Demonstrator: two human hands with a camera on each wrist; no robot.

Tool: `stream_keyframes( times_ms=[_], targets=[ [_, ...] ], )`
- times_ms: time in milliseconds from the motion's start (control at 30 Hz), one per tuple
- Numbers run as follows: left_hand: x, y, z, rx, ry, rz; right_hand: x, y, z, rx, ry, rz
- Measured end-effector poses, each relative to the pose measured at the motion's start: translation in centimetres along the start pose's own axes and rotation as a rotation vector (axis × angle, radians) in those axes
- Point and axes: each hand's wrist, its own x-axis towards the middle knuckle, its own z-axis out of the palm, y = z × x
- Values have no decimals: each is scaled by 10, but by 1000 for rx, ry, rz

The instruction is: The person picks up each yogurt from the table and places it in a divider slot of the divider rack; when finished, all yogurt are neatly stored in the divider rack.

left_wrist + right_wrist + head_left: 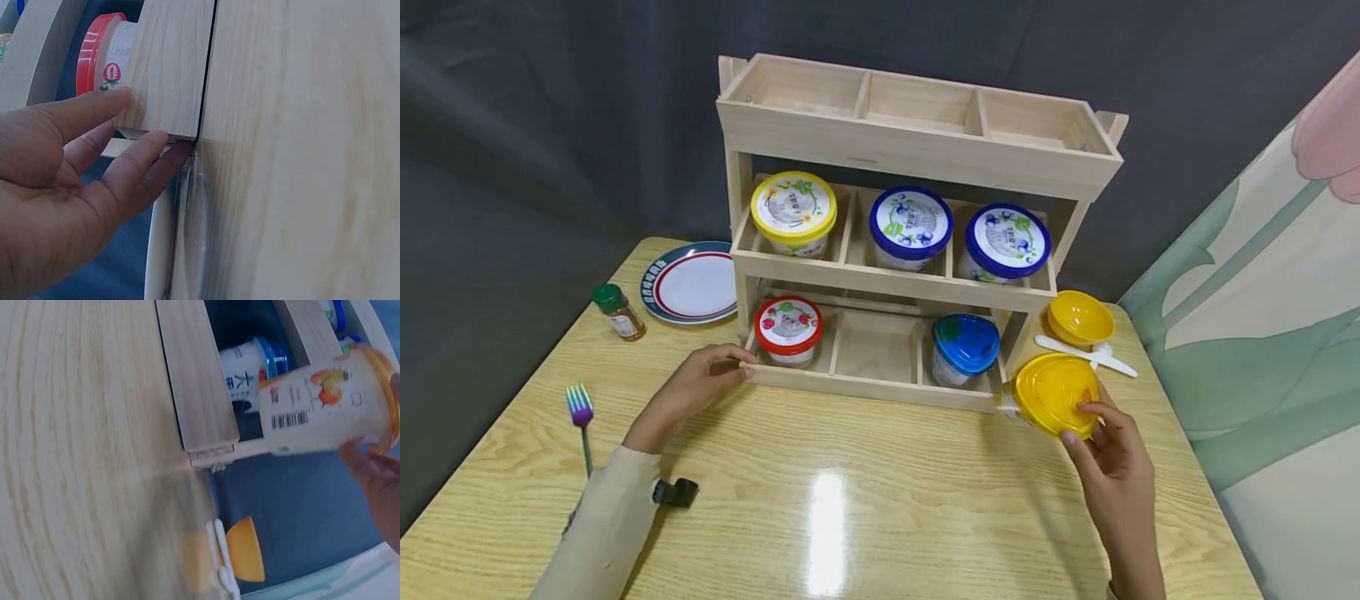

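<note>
My right hand [1116, 471] holds a cup with a yellow lid [1051, 390], tilted off the table beside the rack's lower right end. The right wrist view shows fruit pictures and a barcode on this white cup [319, 403]. At the lower left corner of the wooden rack [872, 387], the fingertips of my left hand [700, 383] grip the end of the front rail [165, 75]. Near them a red-lidded cup [788, 329] sits in the lower left compartment. A blue-lidded cup [964, 346] leans in the lower right one.
On the middle tier stand a yellow-rimmed cup [793, 212] and two blue-rimmed cups [912, 225]. A plate [696, 287], a green-capped spice jar [620, 314] and a fork [581, 412] lie left. A yellow bowl [1081, 318] and white utensils [1101, 357] lie right.
</note>
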Motion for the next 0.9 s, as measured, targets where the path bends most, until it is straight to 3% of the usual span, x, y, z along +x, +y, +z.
stream_keyframes(
  times_ms=[100,200,500,733,900],
  targets=[
    [1,-1,0,-2,-1,3,-2,-2,6,40,-124,-102],
    [0,-1,-1,-8,1,4,-2,-4,17,47,-197,-143],
    [0,1,-1,-20,-4,-33,9,-12,61,-76,-303,-98],
    [0,1,0,-23,-8,-14,24,5,93,-36,-365,-107],
    [0,1,0,-20,2,-9,41,20,116,-17,-367,-59]
  ],
)
